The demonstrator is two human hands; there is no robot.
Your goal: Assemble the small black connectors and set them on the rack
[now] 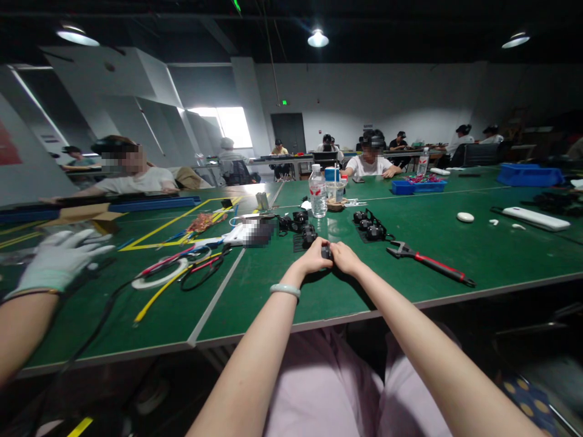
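Close to the near side of the green table (282,303), my left hand (312,256) and my right hand (345,257) meet around a small black part (326,252). The fingers of both hands are closed on it and cover most of it, so its kind cannot be made out. Just beyond my left hand lies a cluster of black round-bodied parts (308,234) with cables. A similar black cluster (372,230) rests further right. To the right of my right hand is an adjustable wrench (430,264) with a red and black handle.
At left, a co-worker's gloved hand (64,261) hovers near loose cables (166,285) and an open cardboard box (86,215). A water bottle (317,193) and plastic cup (336,192) stand ahead. Right are a blue tray (418,187), white round case (465,216) and white power bank (536,218).
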